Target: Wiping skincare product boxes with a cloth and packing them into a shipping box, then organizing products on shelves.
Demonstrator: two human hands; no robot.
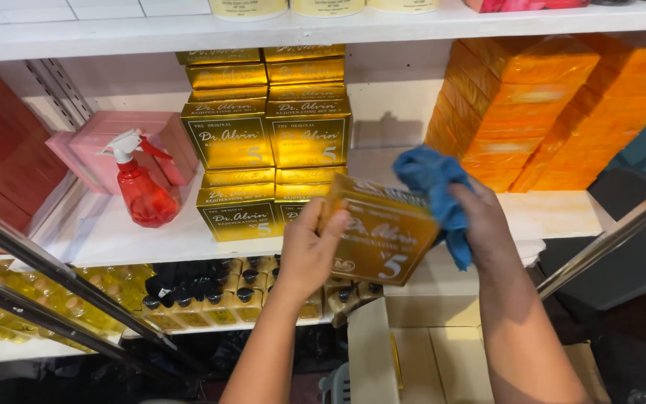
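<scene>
Left hand (309, 251) grips gold box (384, 233); right hand (481, 224) clutches blue cloth (435, 183).

both forearms reach up and forward from below. the left hand (309, 251) is cupped, fingers curled, thumb up. the right hand (480, 221) is clenched, knuckles outward, wrist bent slightly inward.

A red spray bottle (140, 191) stands left on the white shelf (114, 236), beside stacked gold boxes (267, 142). Orange boxes (517, 112) fill the right; small yellow bottles (211, 299) sit below.
</scene>
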